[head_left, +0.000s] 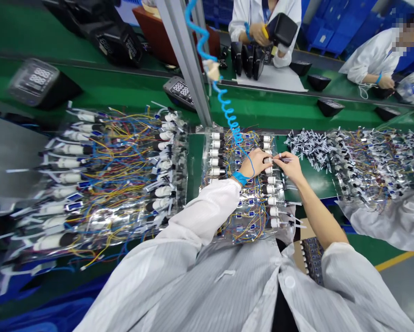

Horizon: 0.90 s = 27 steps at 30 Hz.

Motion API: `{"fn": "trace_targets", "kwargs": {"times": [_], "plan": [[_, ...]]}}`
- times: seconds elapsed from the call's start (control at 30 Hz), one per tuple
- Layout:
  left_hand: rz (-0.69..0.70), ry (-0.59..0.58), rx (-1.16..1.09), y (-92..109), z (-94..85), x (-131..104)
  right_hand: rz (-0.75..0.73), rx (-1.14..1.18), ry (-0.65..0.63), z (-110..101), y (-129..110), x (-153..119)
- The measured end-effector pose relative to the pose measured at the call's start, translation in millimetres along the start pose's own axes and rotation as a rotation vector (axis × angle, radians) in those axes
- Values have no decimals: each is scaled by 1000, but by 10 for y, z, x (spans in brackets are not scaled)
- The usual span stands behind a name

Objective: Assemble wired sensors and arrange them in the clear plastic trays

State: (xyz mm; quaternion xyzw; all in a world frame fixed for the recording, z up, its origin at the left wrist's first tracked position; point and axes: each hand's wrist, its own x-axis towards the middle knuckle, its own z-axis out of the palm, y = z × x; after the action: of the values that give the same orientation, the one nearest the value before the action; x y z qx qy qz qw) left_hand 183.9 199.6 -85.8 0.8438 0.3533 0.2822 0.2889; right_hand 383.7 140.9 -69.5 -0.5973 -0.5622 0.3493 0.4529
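My left hand (256, 162), with a blue wrist strap (241, 178), is closed around a white cylindrical part (268, 160) in the right column of a wired row. Close beside it, the thumb and fingers of my right hand (289, 166) pinch a thin pale strip (287, 159) at that part's outer end. Under both hands lies a plastic-covered batch of small circuit boards (251, 201) with yellow, red and blue wires. White cylinders (216, 162) with dark ends line both of its sides. Several lower cylinders on the right (274, 211) have pale strips sticking out.
A larger stack of wired parts (118, 170) lies at left. Loose strips (309, 147) are heaped at right, before another wired batch (369, 161). A coiled blue cord (227, 110) hangs by a metal post (189, 60). Display devices (181, 90) stand on the green line; co-workers (265, 27) sit opposite.
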Motion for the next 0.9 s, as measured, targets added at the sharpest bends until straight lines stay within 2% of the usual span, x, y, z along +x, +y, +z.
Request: {"fn": "trace_targets", "kwargs": {"times": [0.13,0.3,0.53,0.73,0.83,0.9], "plan": [[22,2,6,0,4,-2,-19,-52,39,3,12,-25],[2,-9,23,14,-1,1,-22,-110,24,48,8,5],[45,-33,39,-52,25,17,-38,-141,-70,32,17,79],[46,-53,147,13,23,-30,-80,-143,-117,33,-8,86],[43,-41,151,30,29,-90,-78,-110,-192,-80,6,52],[31,-33,132,22,18,-115,-12,-41,-208,-270,56,30]]}}
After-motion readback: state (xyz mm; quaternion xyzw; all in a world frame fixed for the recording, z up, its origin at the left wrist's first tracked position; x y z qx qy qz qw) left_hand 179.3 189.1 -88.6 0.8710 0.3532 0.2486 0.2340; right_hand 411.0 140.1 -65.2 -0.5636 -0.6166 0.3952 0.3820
